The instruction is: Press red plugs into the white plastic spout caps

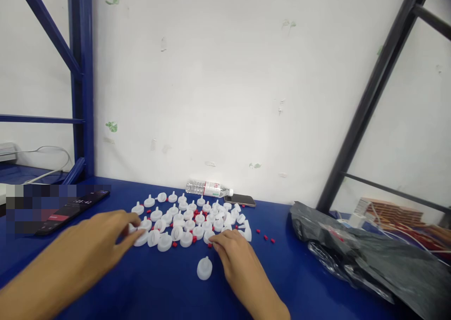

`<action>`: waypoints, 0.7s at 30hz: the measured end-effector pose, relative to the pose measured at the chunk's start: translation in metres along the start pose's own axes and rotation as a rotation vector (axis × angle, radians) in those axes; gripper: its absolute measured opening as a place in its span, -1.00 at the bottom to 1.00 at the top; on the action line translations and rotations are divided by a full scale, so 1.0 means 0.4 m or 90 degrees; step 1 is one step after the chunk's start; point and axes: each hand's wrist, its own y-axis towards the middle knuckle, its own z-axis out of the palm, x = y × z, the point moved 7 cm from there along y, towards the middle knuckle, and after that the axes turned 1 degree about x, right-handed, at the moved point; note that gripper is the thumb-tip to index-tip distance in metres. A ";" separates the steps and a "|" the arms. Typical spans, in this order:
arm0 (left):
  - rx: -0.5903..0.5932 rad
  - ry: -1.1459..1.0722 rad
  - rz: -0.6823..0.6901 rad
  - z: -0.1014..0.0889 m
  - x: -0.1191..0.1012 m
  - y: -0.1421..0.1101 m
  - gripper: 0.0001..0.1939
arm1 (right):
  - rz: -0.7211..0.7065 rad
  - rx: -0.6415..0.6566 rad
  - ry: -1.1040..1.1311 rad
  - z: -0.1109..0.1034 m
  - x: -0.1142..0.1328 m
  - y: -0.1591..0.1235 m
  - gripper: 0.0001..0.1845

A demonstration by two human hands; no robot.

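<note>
Many white plastic caps with pointed nozzles [164, 242] lie in a loose pile on the blue table, with small red tip caps [194, 239] scattered among them. At the pile's left edge, my left hand [100, 238] pinches a white nozzle cap [131, 228] between thumb and fingers. My right hand [237, 256] reaches in at the front right of the pile, its fingers drawn together beside a small red piece; whatever is between the fingertips is hidden. A single white nozzle cap [204, 269] stands upright in front of the pile, left of my right hand.
Behind the pile lie a clear water bottle [207, 188] and a phone [240, 200]. Another phone [72, 213] rests at the left. A dark plastic bag [362, 249] covers the right side. Blue and dark metal posts [81, 75] frame the white wall.
</note>
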 end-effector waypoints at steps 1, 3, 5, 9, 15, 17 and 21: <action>0.044 0.012 0.022 0.028 -0.051 -0.015 -0.61 | 0.006 0.013 -0.017 0.006 -0.004 0.000 -0.63; 0.105 -0.009 0.081 0.095 -0.145 -0.045 -0.61 | 0.017 0.030 -0.041 0.014 -0.010 -0.003 -0.62; 0.135 -0.025 0.139 0.171 -0.211 -0.068 -0.56 | 0.020 0.037 -0.053 0.017 -0.010 -0.006 -0.63; 0.154 -0.043 0.141 0.292 -0.246 -0.085 -0.46 | 0.023 0.055 -0.074 0.020 -0.011 -0.006 -0.66; 0.174 -0.061 0.153 0.306 -0.265 -0.079 -0.72 | 0.013 0.067 -0.095 0.030 -0.023 0.002 -0.71; 0.158 -0.078 0.145 0.299 -0.263 -0.071 -0.72 | 0.013 0.070 -0.103 0.030 -0.023 0.002 -0.76; 0.128 -0.080 0.140 0.300 -0.249 -0.063 -0.65 | 0.026 0.068 -0.082 0.022 -0.016 0.003 -0.84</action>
